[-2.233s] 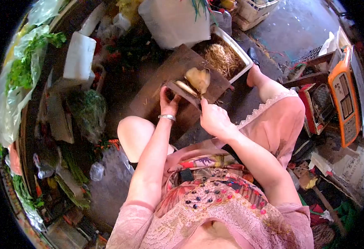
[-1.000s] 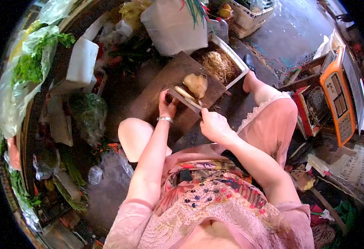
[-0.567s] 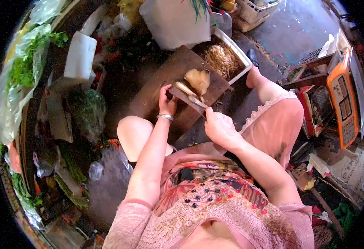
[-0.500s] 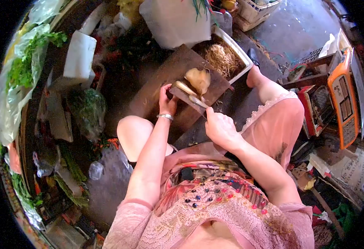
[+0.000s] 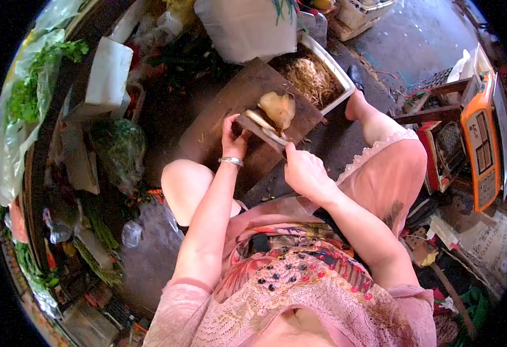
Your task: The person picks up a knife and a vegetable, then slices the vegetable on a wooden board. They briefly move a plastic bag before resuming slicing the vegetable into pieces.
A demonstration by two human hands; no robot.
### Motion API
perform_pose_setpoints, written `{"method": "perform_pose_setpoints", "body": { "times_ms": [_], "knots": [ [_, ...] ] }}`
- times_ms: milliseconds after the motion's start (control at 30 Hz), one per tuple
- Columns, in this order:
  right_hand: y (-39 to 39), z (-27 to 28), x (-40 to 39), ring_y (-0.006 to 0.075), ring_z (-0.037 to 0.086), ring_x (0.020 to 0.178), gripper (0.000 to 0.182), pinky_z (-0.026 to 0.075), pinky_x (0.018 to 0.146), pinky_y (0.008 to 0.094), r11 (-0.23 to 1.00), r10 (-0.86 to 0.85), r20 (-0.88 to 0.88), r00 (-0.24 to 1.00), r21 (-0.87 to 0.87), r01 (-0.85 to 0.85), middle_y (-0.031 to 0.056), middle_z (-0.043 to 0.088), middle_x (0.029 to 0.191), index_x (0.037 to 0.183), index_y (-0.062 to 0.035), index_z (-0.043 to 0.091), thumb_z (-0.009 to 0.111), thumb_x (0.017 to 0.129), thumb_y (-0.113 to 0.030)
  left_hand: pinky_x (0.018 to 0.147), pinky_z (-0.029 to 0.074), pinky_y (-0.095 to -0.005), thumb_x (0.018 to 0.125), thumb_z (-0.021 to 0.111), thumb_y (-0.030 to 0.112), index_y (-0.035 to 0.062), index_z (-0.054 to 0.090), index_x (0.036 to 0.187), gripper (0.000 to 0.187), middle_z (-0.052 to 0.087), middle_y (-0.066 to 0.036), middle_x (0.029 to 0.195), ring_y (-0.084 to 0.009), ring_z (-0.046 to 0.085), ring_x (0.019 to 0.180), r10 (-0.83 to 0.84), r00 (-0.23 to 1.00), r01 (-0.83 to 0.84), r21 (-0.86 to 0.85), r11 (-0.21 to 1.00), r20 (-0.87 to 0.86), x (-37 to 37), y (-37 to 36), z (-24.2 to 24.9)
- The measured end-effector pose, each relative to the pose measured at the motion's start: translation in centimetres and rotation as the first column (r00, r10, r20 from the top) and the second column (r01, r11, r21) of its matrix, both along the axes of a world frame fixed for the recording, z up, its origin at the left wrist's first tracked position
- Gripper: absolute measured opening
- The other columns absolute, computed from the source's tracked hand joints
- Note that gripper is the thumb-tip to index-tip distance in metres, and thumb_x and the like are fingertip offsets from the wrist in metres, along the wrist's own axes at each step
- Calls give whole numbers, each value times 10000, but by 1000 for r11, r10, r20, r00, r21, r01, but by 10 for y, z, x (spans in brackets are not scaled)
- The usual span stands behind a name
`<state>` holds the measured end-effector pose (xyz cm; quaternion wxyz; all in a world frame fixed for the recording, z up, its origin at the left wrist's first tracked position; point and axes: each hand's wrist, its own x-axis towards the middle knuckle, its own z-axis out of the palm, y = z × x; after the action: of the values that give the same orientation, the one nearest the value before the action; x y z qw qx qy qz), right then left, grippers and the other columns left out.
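Note:
A dark wooden cutting board (image 5: 219, 118) lies in front of my knees. My right hand (image 5: 302, 170) grips the handle of a cleaver (image 5: 259, 132), its broad blade standing on the board. My left hand (image 5: 233, 136) is closed on a pale strip of vegetable (image 5: 257, 120) pressed against the blade's far side. A larger pale yellowish chunk (image 5: 278, 108) rests on the board just beyond the blade.
A white tray of pale shreds (image 5: 314, 75) touches the board's far edge. A white bag (image 5: 248, 26) stands behind it. Bagged greens (image 5: 28, 92) and vegetables (image 5: 117, 147) crowd the left. An orange scale (image 5: 482, 144) stands at the right.
The cleaver and my right hand shifted slightly back and forth along the pale strip; my left hand stayed on it. The camera view tilted a little.

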<state>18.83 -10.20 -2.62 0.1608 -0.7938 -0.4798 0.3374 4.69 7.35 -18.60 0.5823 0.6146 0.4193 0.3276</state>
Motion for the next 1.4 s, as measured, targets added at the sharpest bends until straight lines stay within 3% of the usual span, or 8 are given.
{"method": "perform_pose_setpoints", "body": {
  "times_ms": [133,800,900,1067,1233,1300,1333,1400],
  "knots": [
    [15,0,3,467,612,800,229,483,717,534,1000,2,-26,1000,7,-1,296,618,779,1004,54,475,479,804,-59,950,405,-283,729,724,-55,63,502,1171,508,555,-35,1117,-170,511,1051,77,996,-67,-187,980,50,1,-3,-3],
    [79,-53,10,393,628,959,285,511,846,453,993,-106,-64,992,-59,103,244,649,989,1056,22,564,559,822,-141,977,388,-331,749,776,239,3,494,1225,602,555,-158,1226,-242,510,1132,59,948,-44,54,998,-314,12,-14,58],
    [61,-69,21,411,612,964,368,499,849,477,914,-175,-216,961,326,240,258,636,977,1113,21,540,590,807,-178,992,375,-339,749,782,268,3,500,1213,605,556,-158,1216,-250,506,1135,79,945,-51,98,994,-318,12,-16,56],
    [33,-25,10,449,606,869,358,490,768,506,984,-59,-84,995,165,73,279,629,844,1103,41,509,557,786,-119,907,429,-295,750,776,70,38,513,1188,511,553,-94,1154,-180,503,1068,80,995,-86,-132,988,-56,11,-17,46],
    [0,-4,1,446,611,836,267,476,754,535,998,19,-27,999,62,-17,282,623,806,1022,40,495,514,807,-117,922,424,-284,758,717,-51,59,486,1175,489,514,-34,1130,-158,482,1047,106,990,-105,19,994,-91,2,-6,-4],
    [-9,3,4,445,611,838,259,471,753,534,999,32,-29,999,33,-31,286,621,808,1015,47,478,503,807,-105,938,408,-278,730,694,-92,62,495,1170,507,524,-31,1121,-164,490,1043,117,970,-72,-207,976,215,2,-4,-3],
    [-12,5,5,448,610,838,258,470,759,533,1000,31,-29,999,5,-31,288,621,812,1013,49,471,502,805,-101,958,396,-283,687,683,-124,65,506,1160,540,526,-44,1127,-180,497,1051,0,977,61,277,959,-213,0,-7,22],
    [-14,6,5,451,609,839,258,469,764,532,999,29,-29,999,-26,-29,291,620,816,1011,52,465,501,804,-97,962,396,-290,682,682,-129,63,510,1158,541,529,-51,1127,-188,500,1057,5,981,46,256,965,-194,1,-4,16]
  ]
}}
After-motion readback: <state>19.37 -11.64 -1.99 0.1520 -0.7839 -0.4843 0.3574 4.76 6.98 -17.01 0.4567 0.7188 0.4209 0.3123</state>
